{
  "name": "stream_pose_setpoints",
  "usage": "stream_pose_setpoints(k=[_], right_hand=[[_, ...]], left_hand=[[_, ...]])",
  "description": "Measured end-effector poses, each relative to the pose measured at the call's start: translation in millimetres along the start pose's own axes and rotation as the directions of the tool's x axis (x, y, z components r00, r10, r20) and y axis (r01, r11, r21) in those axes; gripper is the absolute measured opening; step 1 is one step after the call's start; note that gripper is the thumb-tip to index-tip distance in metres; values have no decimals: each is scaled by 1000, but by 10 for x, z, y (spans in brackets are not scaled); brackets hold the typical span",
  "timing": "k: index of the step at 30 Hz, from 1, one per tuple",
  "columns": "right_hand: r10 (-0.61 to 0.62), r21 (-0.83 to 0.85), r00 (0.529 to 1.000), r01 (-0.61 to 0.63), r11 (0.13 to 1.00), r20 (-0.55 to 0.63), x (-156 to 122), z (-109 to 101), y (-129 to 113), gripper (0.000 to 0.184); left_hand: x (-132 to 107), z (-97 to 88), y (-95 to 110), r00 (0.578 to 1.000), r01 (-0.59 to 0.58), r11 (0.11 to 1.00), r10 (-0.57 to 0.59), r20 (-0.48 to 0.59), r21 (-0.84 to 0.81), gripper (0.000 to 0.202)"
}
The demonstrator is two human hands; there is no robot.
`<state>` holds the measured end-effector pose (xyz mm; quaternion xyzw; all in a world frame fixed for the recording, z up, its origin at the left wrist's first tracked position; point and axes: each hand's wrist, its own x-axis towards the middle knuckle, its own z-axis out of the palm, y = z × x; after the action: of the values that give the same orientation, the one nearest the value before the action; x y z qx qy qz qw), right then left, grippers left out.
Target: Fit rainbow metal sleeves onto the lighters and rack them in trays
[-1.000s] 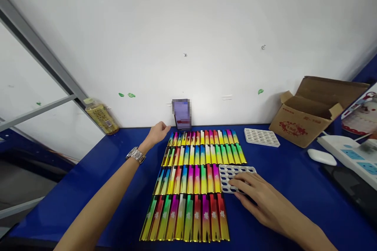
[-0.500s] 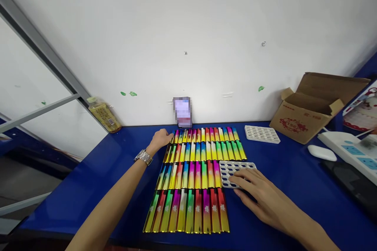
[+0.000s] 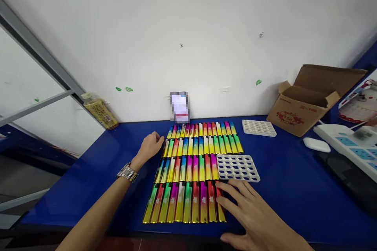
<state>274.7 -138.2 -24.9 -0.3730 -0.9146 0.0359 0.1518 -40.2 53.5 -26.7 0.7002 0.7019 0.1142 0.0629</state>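
Lying in four tight rows across the blue table (image 3: 288, 180), the shiny lighters (image 3: 187, 206) made a risky pitch, and the right hand (image 3: 247, 211) was the one to watch! Its fingers were spread wide, fingertips down at the right end of the near row, on or right over the last red lighter (image 3: 221, 213); contact looked likely, but I couldn't swear to it. Nothing was visibly gripped there. And here was the danger: that row lay close to the near edge, so a careless pull could, I reckoned, have tipped one or two lighters off. Smooth, glossy sides probably slid easily, too, so any sideways push to the left might well have shunted the whole line askew. Just beyond, the white tray (image 3: 238, 168) sat hard by the right end of the next row; a bumped knuckle could have knocked it into those lighters. Over on the left, the left hand (image 3: 149, 147) had its fingers curled in beside the left ends of the two far rows. Pinching something? From where I stood, I couldn't tell. One slip of that wrist could have skewed both rows, or sent a lighter into the phone (image 3: 180, 108) standing by the wall (image 3: 141, 66) on the far side.
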Motion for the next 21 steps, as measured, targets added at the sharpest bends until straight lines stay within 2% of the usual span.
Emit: stream_pose_setpoints(k=[3, 5, 8, 11, 14, 18, 20, 21], right_hand=[[-18, -45, 998, 15, 999, -61, -62, -10, -57, 40], [26, -31, 992, -30, 999, -126, -108, 17, -112, 34], [206, 9, 953, -209, 978, -224, -145, 114, -192, 24], [357, 26, 906, -361, 932, -227, -121, 229, -230, 17], [473, 77, 876, -468, 881, -96, -67, 288, -219, 3], [584, 182, 787, -616, 767, 199, -22, 190, -164, 13], [585, 299, 770, -638, 709, 255, -3, 78, -113, 14], [572, 400, 779, -625, 670, 258, 13, 18, -76, 13]], left_hand=[[-38, 3, 2, 998, -30, 999, 29, -50, -14, 21], [-55, 12, 8, 996, -49, 998, 47, -72, -36, 21], [-58, 32, 10, 995, -61, 997, 56, -88, -48, 22], [-27, 64, -3, 994, -49, 998, 47, -99, -26, 21], [24, 106, -21, 991, -46, 999, 42, -129, -24, 21], [76, 171, -46, 979, -62, 997, 52, -195, -49, 21], [88, 200, -59, 973, -80, 995, 64, -220, -63, 21], [91, 212, -67, 972, -88, 994, 69, -227, -72, 22]])
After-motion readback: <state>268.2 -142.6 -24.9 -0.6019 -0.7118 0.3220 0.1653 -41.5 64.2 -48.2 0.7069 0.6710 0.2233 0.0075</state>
